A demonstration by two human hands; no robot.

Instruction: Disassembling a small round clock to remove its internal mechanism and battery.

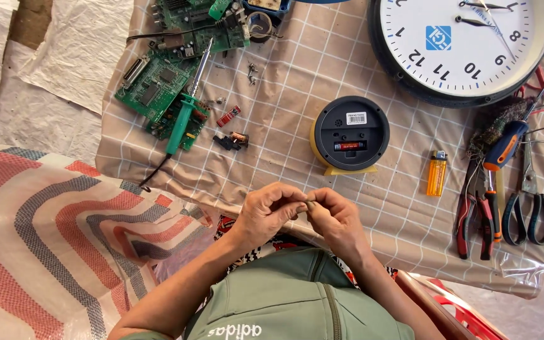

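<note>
Both hands meet low over the checked cloth (297, 82): the left hand (266, 211) and right hand (337, 217) pinch a tiny part (310, 204) between their fingertips. Just beyond them stands a small round clock (351, 133), back facing up.

A tan cloth (297, 69) with a white grid covers the tabletop, and pale plastic sheeting (58, 56) shows beyond its left edge. At the far left of the cloth lie green circuit boards (158, 82), with a green-handled soldering iron (187, 104) resting across them. Nearby are loose screws (252, 72), a small red cylinder (228, 116) and a small dark part (232, 140). A round black-and-yellow device (351, 134) sits in the middle. A large wall clock (461, 44) lies face up at the far right. Below it are an orange lighter (437, 173), a blue-and-orange screwdriver (508, 143), red-handled pliers (476, 217) and dark-handled cutters (529, 217).
</note>
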